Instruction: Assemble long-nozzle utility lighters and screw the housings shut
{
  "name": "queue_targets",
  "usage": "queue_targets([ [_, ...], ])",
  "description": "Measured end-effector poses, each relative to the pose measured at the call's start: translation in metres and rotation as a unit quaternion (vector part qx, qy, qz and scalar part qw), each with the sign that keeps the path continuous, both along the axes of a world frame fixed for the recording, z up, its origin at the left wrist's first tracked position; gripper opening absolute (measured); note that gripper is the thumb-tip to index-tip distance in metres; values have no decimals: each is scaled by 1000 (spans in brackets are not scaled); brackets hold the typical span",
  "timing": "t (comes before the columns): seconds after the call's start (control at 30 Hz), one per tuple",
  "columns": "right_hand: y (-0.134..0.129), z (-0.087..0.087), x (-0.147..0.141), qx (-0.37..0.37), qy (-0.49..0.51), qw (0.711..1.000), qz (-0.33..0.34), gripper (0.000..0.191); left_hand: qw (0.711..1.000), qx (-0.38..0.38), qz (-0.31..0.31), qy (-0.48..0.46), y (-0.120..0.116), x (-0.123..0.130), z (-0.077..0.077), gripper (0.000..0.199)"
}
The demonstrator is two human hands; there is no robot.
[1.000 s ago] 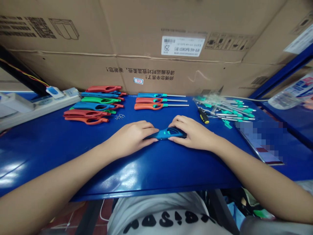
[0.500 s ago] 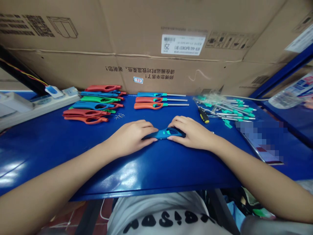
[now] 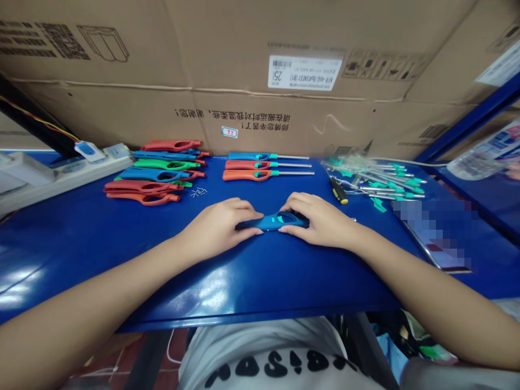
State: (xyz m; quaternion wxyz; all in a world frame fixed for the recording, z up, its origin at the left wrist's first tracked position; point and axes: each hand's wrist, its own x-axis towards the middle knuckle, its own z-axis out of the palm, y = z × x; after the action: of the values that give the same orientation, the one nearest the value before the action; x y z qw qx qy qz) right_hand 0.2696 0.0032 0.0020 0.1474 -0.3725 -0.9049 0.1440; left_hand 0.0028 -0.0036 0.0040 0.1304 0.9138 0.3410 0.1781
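A blue lighter body (image 3: pixel 270 221) with teal parts lies across the middle of the blue table, held at both ends. My left hand (image 3: pixel 227 225) pinches its left end between thumb and fingers. My right hand (image 3: pixel 319 219) grips the other end, around the trigger loop, and covers its tip. Behind the hands lie three long-nosed lighters (image 3: pixel 247 174) with metal tubes, one blue and two orange-red. Several loose small screws (image 3: pixel 199 192) rest beyond my left hand. A black and yellow screwdriver (image 3: pixel 338 190) lies just past my right hand.
Red, blue and green lighter casings (image 3: pixel 142 187) are stacked at the left, beside a white power strip (image 3: pixel 60 176). Several metal tubes with teal parts (image 3: pixel 390 181) lie at the back right, near a phone (image 3: pixel 434 238). A cardboard wall (image 3: pixel 235 65) stands behind.
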Motion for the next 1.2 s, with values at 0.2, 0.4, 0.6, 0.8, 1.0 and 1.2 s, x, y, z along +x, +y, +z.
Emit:
queue_targets([
  [0.2,-1,0,0,5,-4,1000,-2,32,1000,2,0,6,-1,-1,1,26],
  [0.4,-1,1,1,16,-9,1000,4,34,1000,12,0,11,-2,-1,2,26],
  [0.6,0,1,0,19,-21,1000,3,34,1000,21,2,22,-2,-1,1,26],
  [0.8,-2,0,-2,43,-47,998,3,36,996,64,9,63,-4,1,1,26],
  [1.0,-6,3,-5,120,-136,983,12,34,977,152,14,152,-13,7,1,29],
  [1.2,-3,5,-1,147,-143,978,38,37,988,124,18,90,-7,4,-5,30],
])
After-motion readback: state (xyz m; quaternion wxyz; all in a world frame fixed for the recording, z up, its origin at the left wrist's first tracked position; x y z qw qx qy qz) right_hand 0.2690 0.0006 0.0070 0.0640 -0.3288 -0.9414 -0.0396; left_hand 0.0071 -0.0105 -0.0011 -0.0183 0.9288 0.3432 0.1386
